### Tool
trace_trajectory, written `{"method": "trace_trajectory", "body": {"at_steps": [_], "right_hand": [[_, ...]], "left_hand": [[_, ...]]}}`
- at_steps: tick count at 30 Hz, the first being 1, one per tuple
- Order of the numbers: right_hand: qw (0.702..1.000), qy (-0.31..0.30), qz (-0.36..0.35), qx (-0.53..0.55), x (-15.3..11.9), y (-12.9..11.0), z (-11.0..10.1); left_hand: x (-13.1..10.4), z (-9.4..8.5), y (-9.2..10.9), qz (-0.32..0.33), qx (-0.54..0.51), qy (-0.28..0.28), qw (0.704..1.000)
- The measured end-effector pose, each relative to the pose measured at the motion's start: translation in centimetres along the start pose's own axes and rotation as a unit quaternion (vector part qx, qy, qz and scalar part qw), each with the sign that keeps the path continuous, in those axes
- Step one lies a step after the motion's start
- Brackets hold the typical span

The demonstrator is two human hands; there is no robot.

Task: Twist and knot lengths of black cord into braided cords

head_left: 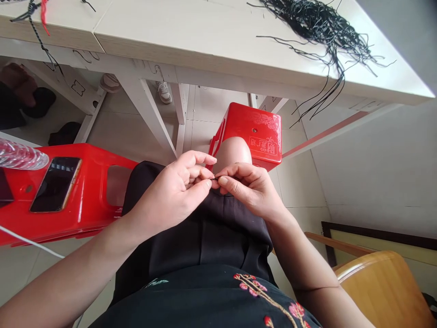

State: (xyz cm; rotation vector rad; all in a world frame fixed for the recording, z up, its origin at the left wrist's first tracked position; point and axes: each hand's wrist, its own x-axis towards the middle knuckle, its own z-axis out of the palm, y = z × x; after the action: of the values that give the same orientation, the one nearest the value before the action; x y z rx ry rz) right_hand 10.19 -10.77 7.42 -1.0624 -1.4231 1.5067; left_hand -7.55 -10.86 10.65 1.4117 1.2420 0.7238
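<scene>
Above my lap, my left hand (pixel 177 189) and my right hand (pixel 251 187) meet fingertip to fingertip. Between them runs a short bit of thin black cord (pixel 215 178), mostly covered by the fingers. My left thumb and a fingertip pinch one side of it, with the index finger raised. The right thumb and index finger close on the other side. On the table at the upper right lies a tangled bundle of black cords (pixel 317 27), several strands hanging over the edge.
The white table (pixel 205 41) spans the front, a braided black cord (pixel 36 34) hanging at its left. A red stool (pixel 254 125) stands beneath. On the red stool at left (pixel 92 182) are a phone (pixel 56 184) and a plastic bottle (pixel 22 155). A wooden chair (pixel 382 282) is at right.
</scene>
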Motion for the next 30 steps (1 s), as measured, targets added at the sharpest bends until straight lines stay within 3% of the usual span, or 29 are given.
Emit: {"method": "trace_trajectory", "body": {"at_steps": [8, 13, 22, 30], "right_hand": [[0.997, 0.02, -0.022, -0.069, 0.0, -0.2, -0.2], [0.999, 0.039, 0.009, -0.001, 0.2, -0.3, -0.9], [0.99, 0.116, 0.073, 0.019, -0.1, 0.3, -3.0], [0.979, 0.153, 0.123, 0.051, 0.2, 0.5, -3.9]], "left_hand": [[-0.1, -0.5, -0.1, 0.029, 0.036, -0.017, 0.999], [0.3, -2.7, -0.5, 0.003, 0.008, 0.0, 1.0], [-0.6, -7.5, -2.4, -0.072, -0.013, 0.106, 0.992], [-1.5, -9.1, -2.8, -0.076, -0.1, 0.085, 0.988]]}}
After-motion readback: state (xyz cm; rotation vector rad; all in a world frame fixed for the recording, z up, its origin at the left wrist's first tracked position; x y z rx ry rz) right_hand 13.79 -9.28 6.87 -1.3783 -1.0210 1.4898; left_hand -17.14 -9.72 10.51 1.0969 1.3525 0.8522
